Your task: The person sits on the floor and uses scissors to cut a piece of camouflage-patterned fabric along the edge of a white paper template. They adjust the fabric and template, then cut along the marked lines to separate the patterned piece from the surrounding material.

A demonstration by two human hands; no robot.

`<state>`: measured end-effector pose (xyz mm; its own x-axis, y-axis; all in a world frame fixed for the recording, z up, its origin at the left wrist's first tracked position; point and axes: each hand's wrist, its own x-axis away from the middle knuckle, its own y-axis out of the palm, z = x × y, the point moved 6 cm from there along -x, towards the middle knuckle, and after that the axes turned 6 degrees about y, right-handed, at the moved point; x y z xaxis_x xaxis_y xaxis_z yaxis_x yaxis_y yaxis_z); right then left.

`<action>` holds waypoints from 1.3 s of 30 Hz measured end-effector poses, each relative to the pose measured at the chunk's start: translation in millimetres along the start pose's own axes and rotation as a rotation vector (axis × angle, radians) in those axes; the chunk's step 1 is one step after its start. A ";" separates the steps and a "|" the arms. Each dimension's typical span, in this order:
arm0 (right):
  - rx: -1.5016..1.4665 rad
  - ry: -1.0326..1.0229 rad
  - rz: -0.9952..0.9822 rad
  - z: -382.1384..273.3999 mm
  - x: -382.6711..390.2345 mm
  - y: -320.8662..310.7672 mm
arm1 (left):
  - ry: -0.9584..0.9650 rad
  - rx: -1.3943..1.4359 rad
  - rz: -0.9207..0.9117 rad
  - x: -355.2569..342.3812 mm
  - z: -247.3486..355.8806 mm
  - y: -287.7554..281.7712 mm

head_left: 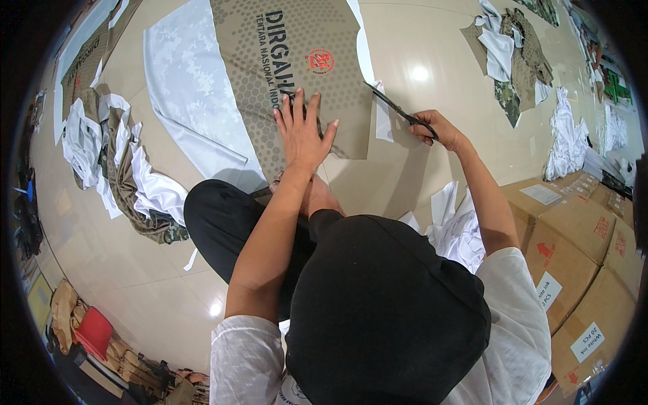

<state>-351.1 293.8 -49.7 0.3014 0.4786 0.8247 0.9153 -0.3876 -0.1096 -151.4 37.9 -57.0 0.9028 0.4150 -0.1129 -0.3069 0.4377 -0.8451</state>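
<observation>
Keep your left hand flat, fingers spread, on the tan fabric lying on the floor. Your right hand, its grip closed through the scissors, should cut steadily along the right edge.

Garment workshop, work done on a glossy tiled floor. Printed tan fabric panel spread flat, far centre. Heaps of cut cloth at left and fabric scraps far right. Sealed cardboard cartons with labels stacked near right. White offcuts beside them.
</observation>
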 end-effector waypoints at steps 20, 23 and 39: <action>-0.159 0.024 -0.019 25.2 -5.9 11.9 | 0.213 0.054 -0.027 1.5 34.6 -1.0; -0.191 0.012 -0.018 25.5 -5.7 16.6 | 0.329 0.154 -0.099 10.3 56.0 11.0; -0.300 -0.078 0.017 24.8 5.0 41.9 | 0.379 0.169 -0.089 23.1 61.6 27.4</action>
<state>-304.6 299.5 -63.9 0.3458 0.5247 0.7779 0.7941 -0.6053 0.0553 -157.5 108.6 -50.6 0.9651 0.0609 -0.2547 -0.2398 0.5965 -0.7659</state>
